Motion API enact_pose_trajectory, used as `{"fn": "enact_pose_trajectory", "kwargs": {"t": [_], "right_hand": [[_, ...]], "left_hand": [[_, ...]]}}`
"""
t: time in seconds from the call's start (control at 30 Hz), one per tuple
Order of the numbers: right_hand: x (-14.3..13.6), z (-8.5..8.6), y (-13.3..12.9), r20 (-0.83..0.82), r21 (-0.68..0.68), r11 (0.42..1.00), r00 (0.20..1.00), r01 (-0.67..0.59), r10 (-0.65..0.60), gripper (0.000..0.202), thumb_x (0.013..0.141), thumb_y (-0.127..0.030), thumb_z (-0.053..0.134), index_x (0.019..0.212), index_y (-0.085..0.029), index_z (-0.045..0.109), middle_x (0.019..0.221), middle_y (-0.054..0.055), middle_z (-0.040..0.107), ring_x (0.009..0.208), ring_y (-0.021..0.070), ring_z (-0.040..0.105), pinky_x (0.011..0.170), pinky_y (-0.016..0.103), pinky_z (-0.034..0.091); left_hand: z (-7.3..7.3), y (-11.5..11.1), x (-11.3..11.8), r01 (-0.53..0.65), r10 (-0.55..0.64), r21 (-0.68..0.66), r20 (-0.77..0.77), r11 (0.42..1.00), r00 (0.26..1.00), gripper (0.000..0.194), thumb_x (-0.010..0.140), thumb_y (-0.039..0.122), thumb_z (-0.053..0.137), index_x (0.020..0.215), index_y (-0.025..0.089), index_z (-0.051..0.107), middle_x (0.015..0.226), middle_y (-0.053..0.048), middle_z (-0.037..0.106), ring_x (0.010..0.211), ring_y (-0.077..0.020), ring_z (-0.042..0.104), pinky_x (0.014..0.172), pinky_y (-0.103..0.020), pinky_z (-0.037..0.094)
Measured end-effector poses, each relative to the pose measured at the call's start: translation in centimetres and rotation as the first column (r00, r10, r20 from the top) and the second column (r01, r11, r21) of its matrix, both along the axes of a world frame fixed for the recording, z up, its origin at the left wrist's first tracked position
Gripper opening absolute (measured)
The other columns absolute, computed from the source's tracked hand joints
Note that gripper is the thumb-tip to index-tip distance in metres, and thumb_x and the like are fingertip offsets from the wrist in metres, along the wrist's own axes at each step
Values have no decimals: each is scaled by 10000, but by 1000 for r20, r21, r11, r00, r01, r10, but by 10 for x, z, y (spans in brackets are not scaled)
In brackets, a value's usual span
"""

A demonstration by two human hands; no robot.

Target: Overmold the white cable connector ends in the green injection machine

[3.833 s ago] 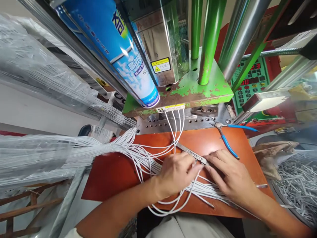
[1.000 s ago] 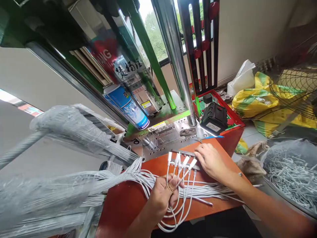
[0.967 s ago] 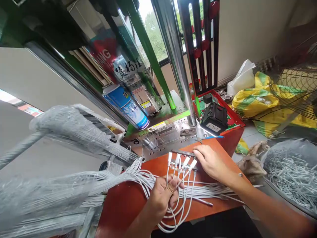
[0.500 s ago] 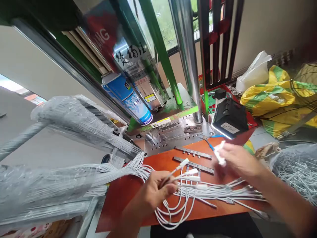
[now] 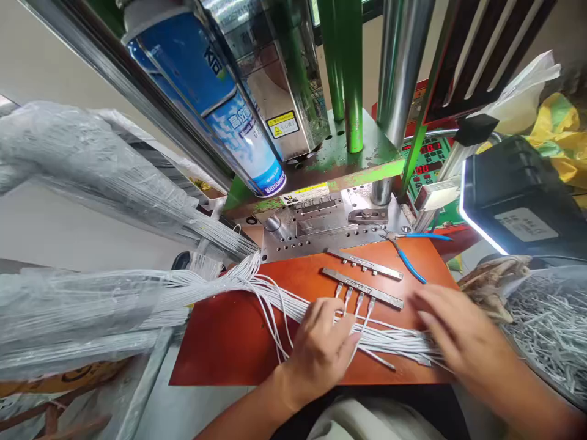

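Observation:
My left hand (image 5: 321,342) is closed over thin white cables (image 5: 367,324) near the middle of the board; its palm side is hidden. Just beyond its fingers lies a metal bar (image 5: 362,288) with several cable plugs seated along its near edge. A second metal bar (image 5: 364,264) with small stubs lies behind it. To the right, my right hand (image 5: 463,327) hovers by the board's edge, slightly blurred, fingers extended and apart, with nothing visible in it. Blue-handled pliers (image 5: 408,253) rest open at the board's back right.
A green press with a metal die plate (image 5: 302,241) stands behind the orange board (image 5: 220,348). On it is a blue spray can (image 5: 220,98). Plastic-wrapped cable bundles (image 5: 105,305) hang at left. A bag of white scraps (image 5: 550,324) and a black lamp box (image 5: 513,201) are at right.
The white piece in my right hand is gone, and that hand has opened. My left hand has moved right to the near bar; the white connectors it held no longer show. The view has tilted down.

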State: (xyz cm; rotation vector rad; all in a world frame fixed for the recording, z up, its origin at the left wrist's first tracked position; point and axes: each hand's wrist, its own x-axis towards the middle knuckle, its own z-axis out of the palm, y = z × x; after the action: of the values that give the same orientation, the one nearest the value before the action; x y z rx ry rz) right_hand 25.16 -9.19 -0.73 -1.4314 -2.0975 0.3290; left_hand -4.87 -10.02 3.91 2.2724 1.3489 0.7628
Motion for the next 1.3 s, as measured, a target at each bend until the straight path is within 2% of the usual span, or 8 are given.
{"fn": "enact_pose_trajectory", "kwargs": {"t": [0.1,0.2,0.6,0.77,0.9,1.0,1.13,1.3], "right_hand": [[-58,-7,11,83,-80,993,993,-81,88,300,1058,-267,409,1297,-194,576,1176,129,624,1062,290,558,883,453,479],[-78,-12,18,117,-101,993,990,-65,77,262,1053,-226,398,1204,-183,608,1013,107,584,915,271,515,794,431,447],[-71,-7,20,-115,-123,985,987,-122,108,182,1070,-268,415,1097,-188,576,959,69,514,902,236,479,820,400,411],[-58,3,28,-221,-143,981,970,-132,98,173,1079,-310,419,1129,-236,568,1018,61,543,958,229,517,860,388,424],[-50,22,76,-228,-29,990,965,-140,129,173,1064,-351,453,1085,-246,590,1002,63,580,950,238,550,864,396,445],[-65,37,140,-222,124,984,962,-131,156,233,1045,-395,461,1059,-227,623,998,86,619,983,270,572,907,437,458],[-106,50,232,-223,167,983,968,-82,119,365,1044,-438,440,912,-179,662,961,117,671,967,289,615,887,448,511],[-134,55,297,-171,147,987,981,-70,95,333,1008,-430,617,1231,-184,636,1244,91,641,1047,225,643,908,431,568]], "left_hand": [[-17,3,32,21,0,97,-215,995,977,106,955,274,610,909,193,662,983,-88,598,924,-247,534,793,-396,459],[-25,18,43,-38,77,132,-307,991,949,161,965,311,601,854,196,617,935,-65,567,899,-239,510,757,-398,426],[-30,20,53,-37,95,175,-336,984,937,178,990,255,533,851,173,608,957,-82,582,924,-245,510,829,-424,443],[-7,-1,27,83,-7,250,-289,965,957,338,1005,372,537,1262,172,629,1271,-120,608,1218,-296,502,1127,-515,343],[-2,-2,4,241,-141,250,-362,938,921,320,1017,375,524,1193,138,647,1029,-90,656,940,-238,568,840,-403,452],[-5,37,-4,251,-107,346,-387,904,916,232,1012,299,521,1037,124,672,799,-44,602,734,-206,516,647,-373,381],[1,124,-6,176,0,483,-343,858,939,253,1009,252,501,847,154,668,744,-43,596,749,-211,542,684,-371,413],[9,192,-10,130,25,453,-320,882,947,332,1026,282,491,762,162,652,760,-54,634,783,-193,593,777,-350,480]]}}
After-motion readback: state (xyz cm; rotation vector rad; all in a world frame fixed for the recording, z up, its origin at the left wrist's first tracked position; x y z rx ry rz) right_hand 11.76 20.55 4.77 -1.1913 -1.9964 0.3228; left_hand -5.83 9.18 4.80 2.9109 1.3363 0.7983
